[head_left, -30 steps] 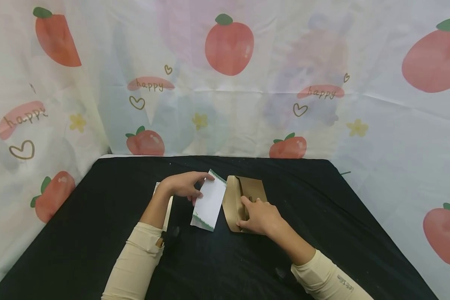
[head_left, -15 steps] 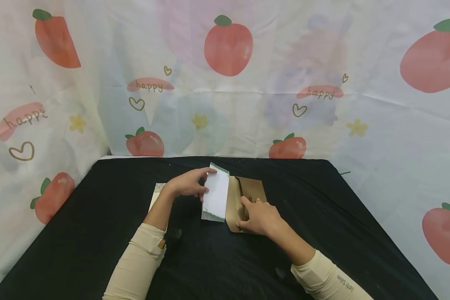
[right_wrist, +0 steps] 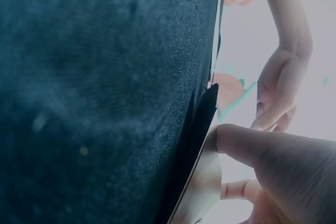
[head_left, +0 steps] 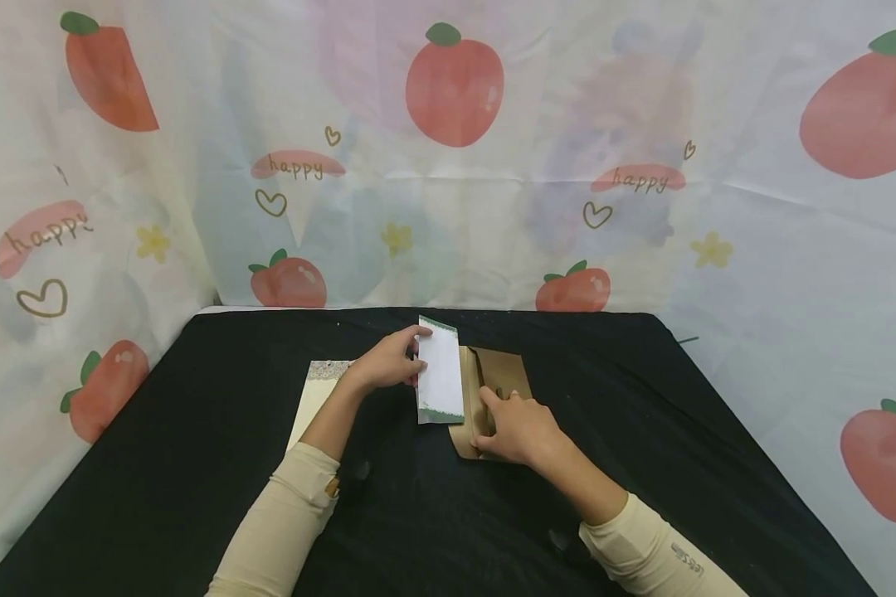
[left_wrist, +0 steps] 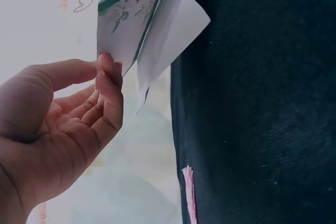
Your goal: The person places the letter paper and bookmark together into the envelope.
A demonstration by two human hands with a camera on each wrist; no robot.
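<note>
My left hand [head_left: 390,358] pinches a folded sheet of white paper [head_left: 440,373] with green borders, raised upright at the centre of the head view. In the left wrist view, thumb and fingertips hold the paper [left_wrist: 123,30] by one edge, and its folded layers spread apart. To its right lies a brown kraft envelope [head_left: 504,369] with its flap unfolded toward the left. The paper covers part of that flap. My right hand [head_left: 523,427] grips the envelope at its mouth, thumb and forefinger spread along the opening. The right wrist view shows the thumb on the envelope's edge [right_wrist: 202,187].
A cream card or sheet with a patterned top band [head_left: 321,385] lies on the black cloth [head_left: 448,514], partly under my left forearm. A fruit-printed curtain [head_left: 448,224] stands behind the table and along both sides.
My left hand has moved right and away from me, bringing the folded paper upright and over the envelope flap. More of the cream sheet shows. My right hand stays at the envelope.
</note>
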